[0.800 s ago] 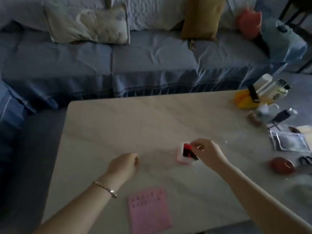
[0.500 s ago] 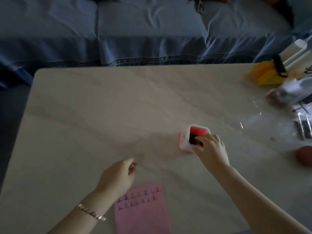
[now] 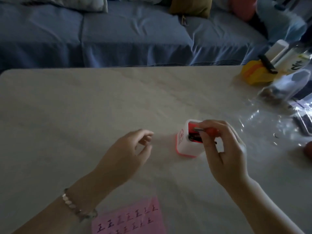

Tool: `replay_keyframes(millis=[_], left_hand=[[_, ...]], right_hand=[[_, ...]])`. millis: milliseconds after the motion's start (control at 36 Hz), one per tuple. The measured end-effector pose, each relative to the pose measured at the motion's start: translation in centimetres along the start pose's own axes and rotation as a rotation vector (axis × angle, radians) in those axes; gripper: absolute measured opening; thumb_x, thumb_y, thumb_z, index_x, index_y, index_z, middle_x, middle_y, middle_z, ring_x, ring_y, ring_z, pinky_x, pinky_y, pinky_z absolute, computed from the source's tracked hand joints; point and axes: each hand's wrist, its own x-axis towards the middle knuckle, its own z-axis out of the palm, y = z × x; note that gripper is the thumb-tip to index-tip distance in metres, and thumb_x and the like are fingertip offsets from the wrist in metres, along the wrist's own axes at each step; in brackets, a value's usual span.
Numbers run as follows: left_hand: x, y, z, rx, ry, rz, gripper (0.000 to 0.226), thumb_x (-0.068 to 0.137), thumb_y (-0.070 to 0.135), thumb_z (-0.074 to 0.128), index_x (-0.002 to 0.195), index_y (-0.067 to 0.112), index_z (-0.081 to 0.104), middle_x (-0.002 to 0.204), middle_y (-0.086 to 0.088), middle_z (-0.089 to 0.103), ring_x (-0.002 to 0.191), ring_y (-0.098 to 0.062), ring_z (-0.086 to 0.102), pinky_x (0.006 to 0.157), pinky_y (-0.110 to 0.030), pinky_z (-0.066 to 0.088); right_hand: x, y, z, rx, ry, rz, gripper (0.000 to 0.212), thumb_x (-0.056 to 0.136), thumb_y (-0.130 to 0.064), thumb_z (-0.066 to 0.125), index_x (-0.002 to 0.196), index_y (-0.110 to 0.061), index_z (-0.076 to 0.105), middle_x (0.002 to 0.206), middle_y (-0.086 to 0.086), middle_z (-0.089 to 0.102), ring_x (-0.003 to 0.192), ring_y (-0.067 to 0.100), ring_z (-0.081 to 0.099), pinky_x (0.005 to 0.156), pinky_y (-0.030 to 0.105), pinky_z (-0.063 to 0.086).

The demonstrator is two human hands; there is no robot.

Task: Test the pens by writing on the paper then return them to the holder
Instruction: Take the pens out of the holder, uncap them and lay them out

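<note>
This is a home living room. A sofa (image 3: 128, 36) under a wrinkled blue cover runs along the far edge of the table (image 3: 84, 107), with a pale pillow (image 3: 67, 2) and an olive cushion (image 3: 190, 5) on it. Household clutter crowds the table's far right corner: bottles (image 3: 278, 49), a yellow box (image 3: 255, 75), and clear plastic wrap (image 3: 263, 125).

Dim interior, low light. A pale, marble-veined surface (image 3: 84, 107) with a rounded far-left corner fills the lower part of the view. Just behind its far edge runs a sofa (image 3: 135, 34) under a creased blue cover, with a seam dividing the seat. A pale pillow (image 3: 76, 4), an olive pillow (image 3: 190, 5) and a reddish pillow (image 3: 243, 7) lie along the sofa's back, each cut off by the top edge of the view.
</note>
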Motion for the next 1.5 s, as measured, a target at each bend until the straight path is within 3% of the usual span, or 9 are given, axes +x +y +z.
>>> replay_keyframes(millis=[111, 222, 361, 556, 694, 972, 1194, 1306, 1500], left_hand=[[-0.7, 0.5, 1.2, -0.032, -0.024, 0.1, 0.05, 0.082, 0.035, 0.054, 0.13, 0.027, 0.043, 0.121, 0.021, 0.048, 0.113, 0.013, 0.04, 0.091, 0.003, 0.025], [-2.5, 0.3, 1.8, 0.056, -0.007, 0.163, 0.035, 0.089, 0.034, 0.045, 0.122, 0.026, 0.049, 0.105, 0.022, 0.049, 0.099, 0.012, 0.043, 0.084, 0.002, 0.028], [-6.6, 0.6, 2.5, 0.14, 0.037, 0.202, 0.013, 0.096, 0.026, 0.038, 0.09, 0.024, 0.049, 0.071, 0.016, 0.041, 0.072, 0.01, 0.043, 0.066, -0.006, 0.033], [-12.8, 3.8, 3.7, 0.196, 0.054, 0.143, 0.025, 0.098, 0.026, 0.031, 0.113, 0.017, 0.05, 0.105, 0.002, 0.055, 0.096, -0.012, 0.052, 0.081, -0.025, 0.041], [-15.9, 4.5, 3.6, 0.338, 0.127, 0.171, 0.045, 0.089, 0.044, 0.014, 0.103, 0.016, 0.047, 0.096, -0.003, 0.064, 0.087, -0.026, 0.06, 0.07, -0.034, 0.042], [-20.4, 3.8, 1.8, 0.259, 0.294, 0.127, 0.036, 0.092, 0.041, 0.023, 0.096, 0.019, 0.051, 0.083, 0.0, 0.07, 0.082, -0.019, 0.055, 0.056, -0.025, 0.035], [-20.5, 1.1, 0.5, 0.199, 0.181, 0.018, 0.027, 0.095, 0.044, 0.034, 0.094, 0.025, 0.053, 0.079, 0.002, 0.07, 0.063, -0.017, 0.061, 0.062, -0.039, 0.047], [-20.2, 0.0, 0.0, 0.185, 0.146, -0.036, 0.027, 0.092, 0.048, 0.034, 0.1, 0.028, 0.05, 0.068, 0.005, 0.065, 0.057, -0.012, 0.057, 0.052, -0.026, 0.044], [-19.6, -3.8, -1.2, 0.024, 0.25, -0.381, 0.006, 0.097, 0.02, 0.032, 0.097, 0.015, 0.03, 0.06, 0.002, 0.042, 0.049, -0.013, 0.039, 0.049, -0.028, 0.029]], right_hand=[[-0.9, -2.1, 1.6, 0.252, -0.013, -0.067, 0.012, 0.093, -0.024, 0.047, 0.099, -0.022, 0.057, 0.099, -0.03, 0.06, 0.083, 0.01, 0.062, 0.073, 0.04, 0.049], [-2.8, -4.1, 3.1, 0.71, 0.02, 0.21, 0.009, 0.086, -0.01, 0.051, 0.091, -0.005, 0.057, 0.091, -0.021, 0.064, 0.064, 0.009, 0.056, 0.063, 0.019, 0.047], [-6.1, -5.1, 3.3, 0.983, 0.127, 0.513, 0.006, 0.088, -0.009, 0.053, 0.087, -0.008, 0.059, 0.075, -0.002, 0.068, 0.056, 0.012, 0.056, 0.055, 0.02, 0.048], [-11.1, -8.0, 2.5, 0.712, -0.212, 0.6, 0.018, 0.09, -0.017, 0.052, 0.075, -0.009, 0.056, 0.045, -0.004, 0.047, 0.043, 0.011, 0.04, 0.044, 0.023, 0.033], [-12.5, -10.8, 1.6, 0.756, -0.244, 0.612, 0.021, 0.091, -0.021, 0.052, 0.073, -0.009, 0.05, 0.046, -0.009, 0.041, 0.043, 0.006, 0.036, 0.042, 0.017, 0.03], [-13.7, -14.3, 2.8, 1.008, -0.408, 0.598, 0.019, 0.093, -0.005, 0.043, 0.074, -0.006, 0.042, 0.045, -0.01, 0.036, 0.039, 0.001, 0.031, 0.039, 0.012, 0.028], [-14.0, -14.1, 5.2, 1.007, -0.484, 0.622, 0.019, 0.094, -0.007, 0.043, 0.075, -0.007, 0.045, 0.05, -0.007, 0.039, 0.041, 0.003, 0.034, 0.041, 0.013, 0.029], [-13.7, -13.5, 6.7, 0.983, -0.513, 0.602, 0.016, 0.094, -0.007, 0.043, 0.078, -0.006, 0.046, 0.048, -0.011, 0.043, 0.043, 0.003, 0.036, 0.043, 0.014, 0.031], [-10.6, -10.6, 9.8, 0.789, -0.672, 0.75, 0.017, 0.091, -0.014, 0.052, 0.078, -0.007, 0.061, 0.073, 0.003, 0.066, 0.068, 0.013, 0.062, 0.057, 0.018, 0.049]])
